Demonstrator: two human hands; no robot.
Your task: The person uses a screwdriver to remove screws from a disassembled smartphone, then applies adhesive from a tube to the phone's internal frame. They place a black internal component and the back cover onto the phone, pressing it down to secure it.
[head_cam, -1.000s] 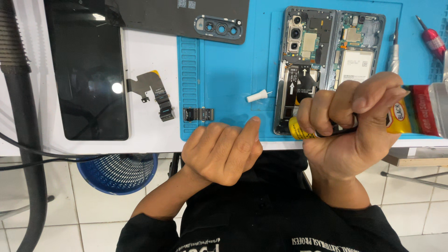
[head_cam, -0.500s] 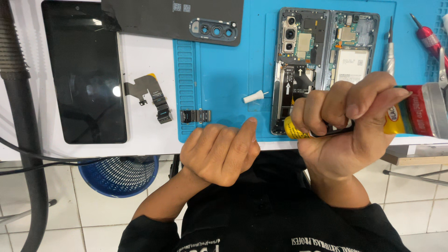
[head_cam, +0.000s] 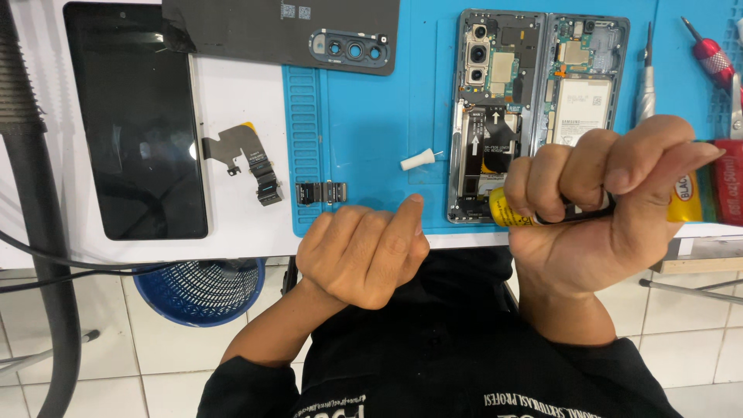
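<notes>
Right hand [head_cam: 611, 209] is doing the real work here: it's fisted tight around a small yellow glue tube [head_cam: 511, 210], squeezing it sideways so the nozzle end is poking out by the little finger, right at the bottom edge of the opened folding phone [head_cam: 538, 108]. Holding it in a full fist like that is probably giving more squeeze and a steadier tip than a fingertip grip would. Left hand [head_cam: 364, 251] is empty and loosely curled, resting on the front lip of the worktop [head_cam: 240, 93] with one finger pointing toward the phone, looks like it's just bracing and staying clear of the glue. The phone is lying open, insides up, on the blue mat [head_cam: 371, 124], which is presumably keeping parts from sliding. A little white cap [head_cam: 418, 161] is sitting on the mat just left of the phone, close enough to grab; can't tell for sure that it belongs to the tube. Pulled parts are being parked off to the left: the dark screen panel [head_cam: 135, 116] face up, a flex cable [head_cam: 246, 159] beside it, a small connector piece [head_cam: 321, 192] on the mat's edge, and the back cover with camera ring [head_cam: 286, 31] up top. Red-handled screwdriver [head_cam: 708, 58] and a silver tool [head_cam: 646, 85] are waiting on the right, handy for that hand.
</notes>
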